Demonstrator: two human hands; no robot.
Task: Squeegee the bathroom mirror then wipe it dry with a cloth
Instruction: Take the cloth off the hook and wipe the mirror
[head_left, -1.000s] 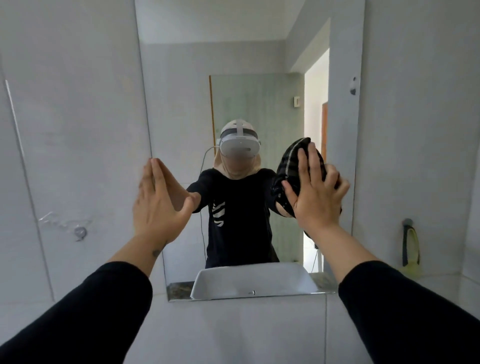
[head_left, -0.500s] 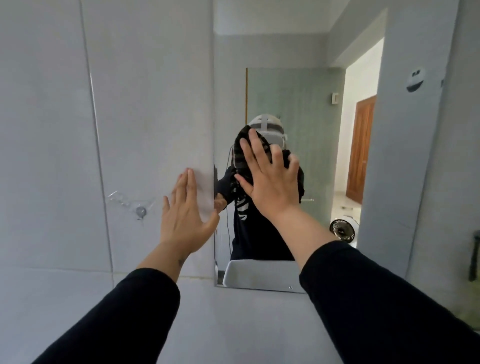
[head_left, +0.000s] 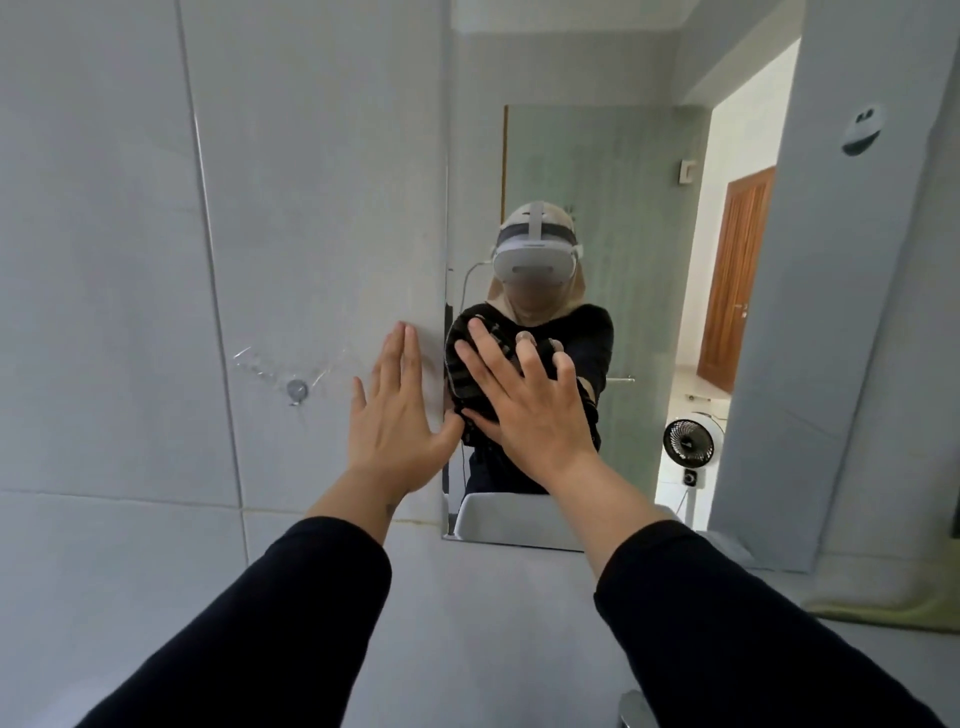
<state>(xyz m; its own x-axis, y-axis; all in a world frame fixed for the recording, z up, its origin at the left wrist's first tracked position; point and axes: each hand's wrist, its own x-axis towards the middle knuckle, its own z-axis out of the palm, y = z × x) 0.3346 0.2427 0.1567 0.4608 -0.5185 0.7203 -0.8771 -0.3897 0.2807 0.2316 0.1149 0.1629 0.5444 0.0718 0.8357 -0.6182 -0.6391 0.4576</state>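
Note:
The tall frameless mirror (head_left: 613, 166) is fixed to the grey tiled wall, right of centre in the head view. My right hand (head_left: 524, 400) presses a dark striped cloth (head_left: 465, 364) flat against the glass near the mirror's lower left edge, fingers spread over it. My left hand (head_left: 397, 421) lies flat and open on the wall tile just left of the mirror's edge, holding nothing. Most of the cloth is hidden under my right hand. No squeegee is in view.
A metal wall fitting (head_left: 297, 389) sticks out of the tile left of my left hand. The mirror reflects a white basin (head_left: 519, 519), a small fan (head_left: 688, 441) and a wooden door (head_left: 737, 280). A tap top (head_left: 636, 709) shows at the bottom edge.
My right hand has swept the cloth from the mirror's right side across and down to its lower left edge. The view has turned left, and my left hand stays on the wall by the mirror's edge.

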